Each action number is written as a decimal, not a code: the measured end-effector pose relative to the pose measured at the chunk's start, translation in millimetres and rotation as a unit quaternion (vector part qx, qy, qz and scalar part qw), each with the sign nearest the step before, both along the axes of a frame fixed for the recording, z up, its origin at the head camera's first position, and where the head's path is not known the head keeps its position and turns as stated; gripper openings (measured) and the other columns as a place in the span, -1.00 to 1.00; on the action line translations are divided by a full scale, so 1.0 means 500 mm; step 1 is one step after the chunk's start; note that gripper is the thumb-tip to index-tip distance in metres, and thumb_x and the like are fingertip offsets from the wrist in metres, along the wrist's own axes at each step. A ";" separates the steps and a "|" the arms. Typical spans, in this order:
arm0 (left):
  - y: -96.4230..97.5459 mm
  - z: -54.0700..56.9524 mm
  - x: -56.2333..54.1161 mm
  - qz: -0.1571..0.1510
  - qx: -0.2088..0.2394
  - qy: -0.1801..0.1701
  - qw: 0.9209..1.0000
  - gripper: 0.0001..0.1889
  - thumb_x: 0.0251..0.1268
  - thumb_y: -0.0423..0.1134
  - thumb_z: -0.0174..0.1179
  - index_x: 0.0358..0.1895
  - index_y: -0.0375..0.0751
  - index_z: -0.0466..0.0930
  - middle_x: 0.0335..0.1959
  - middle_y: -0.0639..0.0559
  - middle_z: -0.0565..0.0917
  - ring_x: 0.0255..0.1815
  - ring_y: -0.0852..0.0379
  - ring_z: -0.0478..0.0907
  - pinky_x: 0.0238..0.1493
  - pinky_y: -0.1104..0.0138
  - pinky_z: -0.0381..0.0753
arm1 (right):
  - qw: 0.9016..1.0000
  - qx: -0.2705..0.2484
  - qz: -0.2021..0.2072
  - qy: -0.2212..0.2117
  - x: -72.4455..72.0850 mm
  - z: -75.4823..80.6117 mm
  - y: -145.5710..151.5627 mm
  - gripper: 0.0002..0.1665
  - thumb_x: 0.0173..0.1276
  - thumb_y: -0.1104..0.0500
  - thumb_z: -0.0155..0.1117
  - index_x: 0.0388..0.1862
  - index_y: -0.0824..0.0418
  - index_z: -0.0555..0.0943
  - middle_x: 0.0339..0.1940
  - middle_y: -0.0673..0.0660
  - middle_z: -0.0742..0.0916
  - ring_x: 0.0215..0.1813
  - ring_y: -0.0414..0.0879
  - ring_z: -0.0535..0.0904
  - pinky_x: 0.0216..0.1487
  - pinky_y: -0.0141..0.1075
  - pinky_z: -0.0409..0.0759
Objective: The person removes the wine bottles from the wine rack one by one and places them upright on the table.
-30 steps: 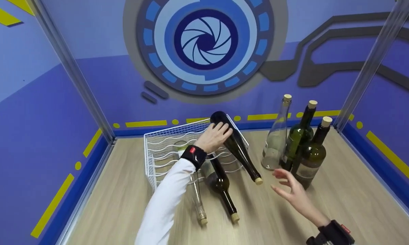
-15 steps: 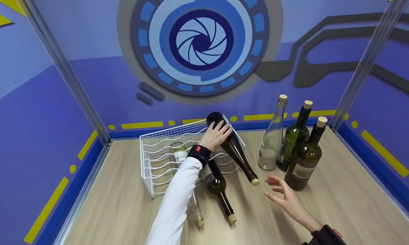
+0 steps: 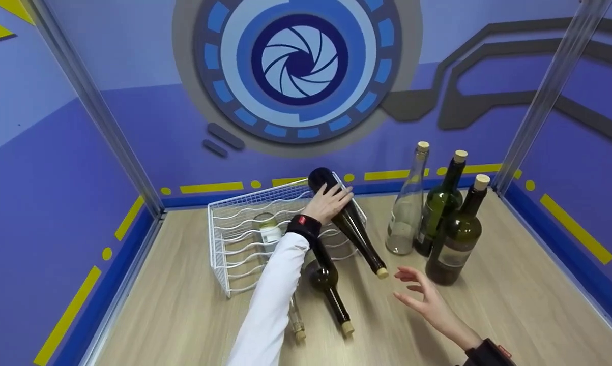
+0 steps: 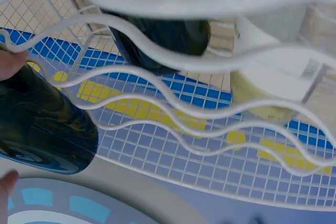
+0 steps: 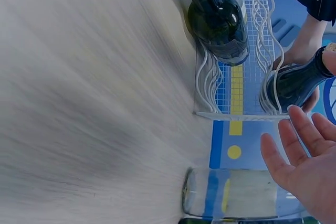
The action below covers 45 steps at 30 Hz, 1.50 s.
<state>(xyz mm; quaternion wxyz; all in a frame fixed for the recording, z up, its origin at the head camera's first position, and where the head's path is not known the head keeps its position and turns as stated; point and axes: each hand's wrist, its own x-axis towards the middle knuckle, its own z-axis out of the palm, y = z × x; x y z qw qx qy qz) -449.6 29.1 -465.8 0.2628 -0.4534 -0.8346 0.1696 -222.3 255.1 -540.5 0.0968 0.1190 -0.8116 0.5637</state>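
My left hand [image 3: 328, 203] grips the body of a dark corked wine bottle [image 3: 359, 236] at the right end of a white wire bottle rack [image 3: 210, 239]. The bottle slants, base up at the back and cork toward the front right. In the left wrist view the bottle's base [image 4: 52, 129] shows beside the wavy wires, with only bits of fingers at the edge. My right hand [image 3: 430, 302] hovers with spread, relaxed fingers just right of the cork [image 3: 382, 273], holding nothing. A second dark bottle [image 3: 323, 274] and a clear bottle [image 3: 295, 315] lie in the rack, partly hidden by my left arm.
Right of the rack stand three corked bottles: a clear one [image 3: 405, 223], a green one [image 3: 440, 203] and a dark labelled one [image 3: 453, 251]. Behind the wooden tabletop [image 3: 163, 315] rises a blue printed wall [image 3: 148, 132]; metal posts mark the corners.
My left hand has shifted slightly rightward over the bottle, which keeps nearly the same slant. My right hand has come a little left, closer to its cork. The head view has turned slightly.
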 end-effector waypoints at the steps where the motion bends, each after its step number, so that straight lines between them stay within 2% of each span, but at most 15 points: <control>1: 0.000 0.000 0.000 -0.005 -0.002 -0.008 1.000 -0.52 0.19 -0.30 0.08 0.23 -0.07 0.32 0.27 0.04 0.29 0.25 -0.03 0.19 0.11 0.06 0.26 | 1.000 0.001 0.000 -0.003 0.001 0.000 0.000 -0.40 0.12 0.31 0.32 0.13 0.39 0.35 -0.03 0.16 0.53 0.01 0.08 0.40 -0.03 -0.02 0.38; 6: -0.001 0.001 -0.003 -0.030 0.014 -0.032 0.999 -0.58 0.22 -0.36 -0.01 0.18 -0.06 0.38 0.20 0.05 0.37 0.26 -0.01 0.17 0.13 0.09 0.24 | 1.000 0.008 0.002 -0.006 0.001 -0.001 0.000 -0.40 0.13 0.30 0.31 0.14 0.39 0.34 -0.03 0.17 0.54 0.00 -0.02 0.41 -0.04 -0.06 0.40; 8: -0.001 0.000 -0.006 -0.038 0.026 -0.037 0.998 -0.59 0.19 -0.37 0.02 0.15 -0.06 0.40 0.16 0.04 0.40 0.23 -0.02 0.20 0.11 0.08 0.25 | 1.000 0.011 0.001 -0.006 0.003 0.006 -0.004 -0.41 0.13 0.31 0.31 0.13 0.38 0.35 -0.04 0.17 0.54 -0.02 -0.07 0.42 -0.05 -0.12 0.41; 12: -0.001 0.001 -0.007 -0.046 0.037 -0.042 0.997 -0.57 0.10 -0.36 0.14 0.09 -0.03 0.42 0.09 0.05 0.44 0.16 -0.01 0.28 0.08 0.07 0.29 | 1.000 0.016 -0.001 0.006 0.004 0.002 -0.006 -0.43 0.10 0.38 0.31 0.11 0.40 0.36 -0.08 0.19 0.56 -0.05 -0.08 0.43 -0.08 -0.10 0.42; 17: -0.002 0.005 -0.005 -0.042 0.027 -0.027 0.998 -0.52 -0.01 -0.28 0.27 0.05 0.05 0.41 0.06 0.08 0.43 0.11 0.02 0.30 0.04 0.10 0.33 | 1.000 0.015 -0.006 -0.012 0.005 -0.011 -0.003 -0.42 0.12 0.33 0.31 0.13 0.35 0.36 -0.07 0.13 0.56 -0.02 -0.07 0.42 -0.04 -0.01 0.38; 23: -0.009 0.006 0.002 -0.045 0.032 -0.021 0.998 -0.44 -0.17 -0.21 0.36 0.03 0.08 0.40 0.02 0.05 0.42 0.07 -0.03 0.31 0.06 0.03 0.28 | 0.999 0.006 -0.008 -0.043 0.009 -0.010 -0.002 -0.44 0.14 0.30 0.30 0.12 0.34 0.35 -0.09 0.15 0.55 0.03 0.12 0.40 0.01 0.06 0.31; 26: -0.015 0.007 0.008 -0.043 0.037 -0.020 0.998 -0.38 -0.25 -0.20 0.39 0.04 0.08 0.39 0.03 0.01 0.40 0.09 -0.07 0.30 0.06 0.03 0.28 | 0.999 0.005 -0.014 -0.051 0.011 -0.010 -0.002 -0.45 0.15 0.29 0.29 0.11 0.35 0.34 -0.10 0.16 0.55 0.03 0.13 0.39 0.02 0.06 0.31; 33: -0.038 0.013 0.025 -0.019 0.085 -0.032 0.996 -0.32 -0.41 -0.13 0.40 -0.01 -0.01 0.35 0.01 -0.14 0.35 0.06 -0.16 0.29 0.08 -0.01 0.22 | 0.999 0.011 -0.005 -0.044 0.007 -0.010 -0.010 -0.43 0.18 0.18 0.29 0.12 0.32 0.33 -0.09 0.13 0.56 0.03 0.10 0.42 0.00 0.05 0.33; 38: -0.056 0.033 0.033 -0.029 0.128 -0.024 0.991 -0.32 -0.51 -0.17 0.36 -0.09 -0.12 0.32 0.03 -0.23 0.34 0.09 -0.22 0.27 0.11 -0.08 0.16 | 1.000 0.009 0.007 -0.011 0.000 -0.013 -0.018 -0.47 0.17 0.23 0.29 0.11 0.28 0.36 -0.11 0.12 0.57 -0.01 0.10 0.43 -0.04 0.01 0.38; 41: -0.062 0.053 0.038 -0.037 0.139 -0.010 0.990 -0.31 -0.53 -0.17 0.36 -0.09 -0.15 0.33 0.02 -0.21 0.37 0.10 -0.20 0.28 0.14 -0.09 0.11 | 1.000 0.009 0.013 0.016 -0.005 -0.013 -0.025 -0.49 0.17 0.28 0.28 0.10 0.28 0.37 -0.10 0.12 0.57 -0.03 0.07 0.45 -0.05 -0.07 0.41; 45: -0.065 0.074 0.056 -0.047 0.145 -0.002 0.988 -0.32 -0.54 -0.11 0.36 -0.12 -0.16 0.34 -0.07 -0.15 0.40 0.05 -0.14 0.30 0.18 -0.07 0.03 | 0.999 0.004 0.019 0.028 -0.003 -0.003 -0.037 -0.49 0.17 0.34 0.26 0.10 0.34 0.35 -0.10 0.16 0.57 -0.03 0.07 0.45 -0.05 -0.10 0.41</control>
